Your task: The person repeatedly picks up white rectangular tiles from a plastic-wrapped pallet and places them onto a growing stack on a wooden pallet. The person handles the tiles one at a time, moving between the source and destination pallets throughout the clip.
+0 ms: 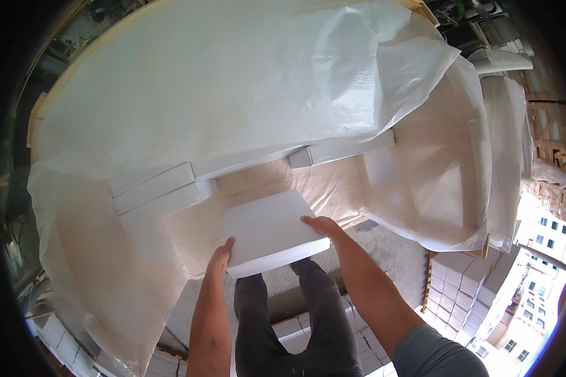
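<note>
While plastic-lined crate (pixel 421 182) holds white boxes (pixel 157 188), both hands' fingers grip one flat white box (pixel 270 229).

head cam, fisheye, looking down, close-up

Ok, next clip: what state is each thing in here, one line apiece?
White box: flat, lifted, held at both side edges.
Left hand: gripping the box's left edge.
Right hand: gripping the box's right edge.
Plastic sheet: loose, wrinkled, draped over the stacked boxes.
Stacked boxes: lying flat in rows, partly covered.
Wooden crate: open, lined with plastic.
</note>
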Motion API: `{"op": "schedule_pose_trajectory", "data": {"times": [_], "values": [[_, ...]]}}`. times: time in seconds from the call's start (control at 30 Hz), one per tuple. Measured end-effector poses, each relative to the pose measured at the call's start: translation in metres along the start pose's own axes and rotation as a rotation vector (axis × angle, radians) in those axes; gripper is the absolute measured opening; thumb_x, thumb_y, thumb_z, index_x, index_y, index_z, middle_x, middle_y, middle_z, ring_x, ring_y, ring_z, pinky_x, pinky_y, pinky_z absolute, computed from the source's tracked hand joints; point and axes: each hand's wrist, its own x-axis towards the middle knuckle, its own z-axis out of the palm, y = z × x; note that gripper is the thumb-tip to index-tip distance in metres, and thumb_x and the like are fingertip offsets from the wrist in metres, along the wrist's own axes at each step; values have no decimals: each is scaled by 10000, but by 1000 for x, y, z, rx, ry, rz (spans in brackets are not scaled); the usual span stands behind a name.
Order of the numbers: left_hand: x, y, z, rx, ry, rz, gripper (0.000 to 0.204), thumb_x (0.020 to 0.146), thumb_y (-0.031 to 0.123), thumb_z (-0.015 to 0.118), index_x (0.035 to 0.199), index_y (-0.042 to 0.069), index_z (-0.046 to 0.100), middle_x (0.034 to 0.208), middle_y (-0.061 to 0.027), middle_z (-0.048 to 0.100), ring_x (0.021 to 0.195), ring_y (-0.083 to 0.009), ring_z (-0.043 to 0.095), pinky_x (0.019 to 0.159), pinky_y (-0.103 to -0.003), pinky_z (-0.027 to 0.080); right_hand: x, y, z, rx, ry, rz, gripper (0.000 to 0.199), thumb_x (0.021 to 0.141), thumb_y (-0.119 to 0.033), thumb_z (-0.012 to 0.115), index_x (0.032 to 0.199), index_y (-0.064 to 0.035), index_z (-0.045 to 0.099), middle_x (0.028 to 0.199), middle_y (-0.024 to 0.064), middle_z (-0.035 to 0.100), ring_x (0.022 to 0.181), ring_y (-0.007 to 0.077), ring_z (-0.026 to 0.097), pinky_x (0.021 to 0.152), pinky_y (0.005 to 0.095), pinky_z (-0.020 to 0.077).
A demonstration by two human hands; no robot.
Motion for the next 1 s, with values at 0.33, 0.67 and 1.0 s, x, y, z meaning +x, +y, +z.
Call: {"op": "schedule_pose_trajectory", "data": {"times": [0.33,0.67,1.0], "values": [[-128,-93,12,507,-87,-78,651,846,491,440,1112,-98,515,1123,-210,546,1042,-285,514,903,-342,353,-236,163,91,399,-7,321,598,798,-508,542,1080,17,576,973,160,607,842,254,590,757,382,455],[-219,-99,63,943,-244,15,637,868,508,406,1077,-77,550,1104,-179,562,1038,-250,519,897,-337,365,-343,302,199,738,91,433,703,738,-651,488,1106,-61,588,1073,147,580,937,305,571,720,473,470],[-197,-135,121,1292,-219,-101,613,863,479,448,1227,-15,441,1135,-135,549,1005,-258,529,850,-397,409,-452,355,204,1041,73,426,642,782,-626,431,1170,-129,550,1188,134,520,1088,328,492,804,515,418]]}}
